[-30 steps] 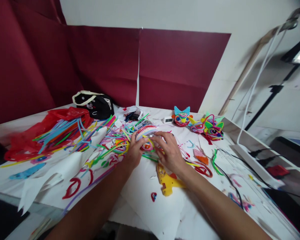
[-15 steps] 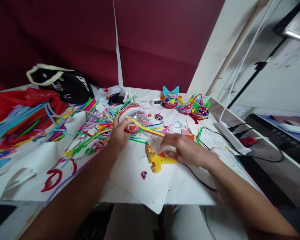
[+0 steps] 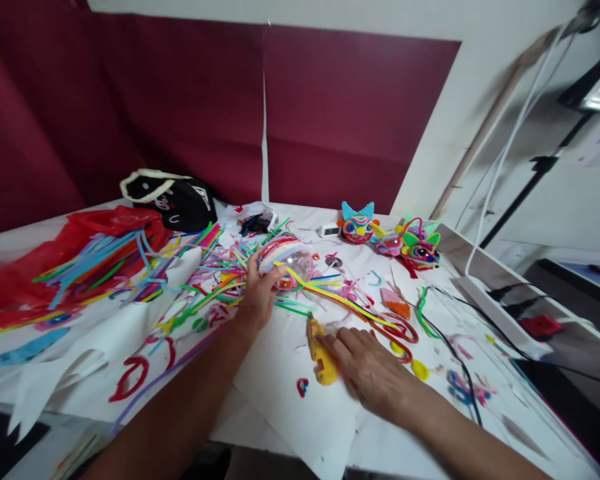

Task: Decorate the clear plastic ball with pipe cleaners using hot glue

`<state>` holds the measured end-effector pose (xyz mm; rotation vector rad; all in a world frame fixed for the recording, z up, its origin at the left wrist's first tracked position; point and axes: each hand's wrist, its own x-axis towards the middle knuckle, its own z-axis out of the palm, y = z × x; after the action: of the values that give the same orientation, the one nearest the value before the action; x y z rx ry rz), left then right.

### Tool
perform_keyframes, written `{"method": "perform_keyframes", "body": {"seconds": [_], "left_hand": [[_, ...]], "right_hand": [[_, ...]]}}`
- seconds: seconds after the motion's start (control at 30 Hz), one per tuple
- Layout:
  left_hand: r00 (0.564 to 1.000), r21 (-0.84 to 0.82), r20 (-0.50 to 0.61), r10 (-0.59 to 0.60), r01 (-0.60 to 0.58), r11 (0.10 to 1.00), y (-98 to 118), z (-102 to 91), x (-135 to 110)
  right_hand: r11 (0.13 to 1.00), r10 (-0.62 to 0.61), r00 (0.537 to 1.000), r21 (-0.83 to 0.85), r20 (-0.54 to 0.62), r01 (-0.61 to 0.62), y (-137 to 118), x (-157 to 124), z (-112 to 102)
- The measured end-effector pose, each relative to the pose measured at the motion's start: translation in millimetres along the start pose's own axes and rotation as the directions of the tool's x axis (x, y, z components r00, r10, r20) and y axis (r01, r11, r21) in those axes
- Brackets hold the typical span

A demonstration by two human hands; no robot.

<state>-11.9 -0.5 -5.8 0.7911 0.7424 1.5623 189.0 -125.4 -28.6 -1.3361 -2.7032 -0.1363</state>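
My left hand (image 3: 258, 293) is curled round a clear ball wrapped in pastel pipe cleaners (image 3: 287, 260), holding it on the white table (image 3: 280, 373). A long yellow pipe cleaner (image 3: 340, 299) trails from the ball toward the right. My right hand (image 3: 367, 370) lies over a yellow glue gun (image 3: 317, 348) on the paper, fingers closing on its body. Its black cable (image 3: 455, 360) runs off to the right.
Loose pipe cleaners (image 3: 200, 280) litter the middle and left, beside a red plastic bag (image 3: 55, 267) and a black pouch (image 3: 173, 200). Finished pipe-cleaner animal faces (image 3: 360, 227) stand at the back right. A white power strip (image 3: 500, 313) lies along the right edge.
My right hand left the ball, swung to the right, then came down onto the yellow glue gun. My left hand kept hold of the ball. The camera view shifted.
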Motion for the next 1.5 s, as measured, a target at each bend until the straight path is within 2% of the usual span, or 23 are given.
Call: {"method": "perform_keyframes", "body": {"seconds": [0.17, 0.37, 0.47, 0.63, 0.8, 1.0, 1.17, 1.5], "left_hand": [[1.000, 0.024, 0.010, 0.007, -0.007, 1.000, -1, -3.2, 1], [0.999, 0.050, 0.018, 0.043, -0.044, 0.998, -7, -9.3, 4], [0.998, 0.054, 0.029, 0.053, -0.055, 0.997, -9, -10.2, 5], [0.997, 0.051, 0.066, 0.043, -0.047, 0.998, -8, -6.4, 1], [0.990, 0.065, 0.132, 0.058, -0.067, 0.996, -8, -5.2, -3], [0.987, 0.088, 0.156, 0.043, -0.057, 0.994, -13, -7.7, -4], [0.984, 0.090, 0.172, 0.051, -0.068, 0.994, -14, -6.8, -5], [0.982, 0.135, 0.185, 0.031, -0.056, 0.989, -13, -6.6, -7]], "right_hand": [[0.990, 0.034, 0.999, 0.137, -0.027, -0.030, 7, -14, -11], [0.907, 0.052, 0.985, 0.420, -0.163, 0.021, 22, -28, -48], [0.864, 0.073, 0.965, 0.499, -0.252, 0.065, 28, -24, -66], [0.767, 0.178, 0.953, 0.641, -0.244, 0.020, 33, -6, -84], [0.725, 0.251, 0.943, 0.688, -0.218, -0.034, 42, 12, -82], [0.710, 0.242, 0.954, 0.702, -0.175, -0.051, 54, 25, -78], [0.716, 0.236, 0.956, 0.697, -0.173, -0.051, 57, 28, -76], [0.636, 0.213, 0.973, 0.768, -0.083, -0.073, 62, 28, -78]]}}
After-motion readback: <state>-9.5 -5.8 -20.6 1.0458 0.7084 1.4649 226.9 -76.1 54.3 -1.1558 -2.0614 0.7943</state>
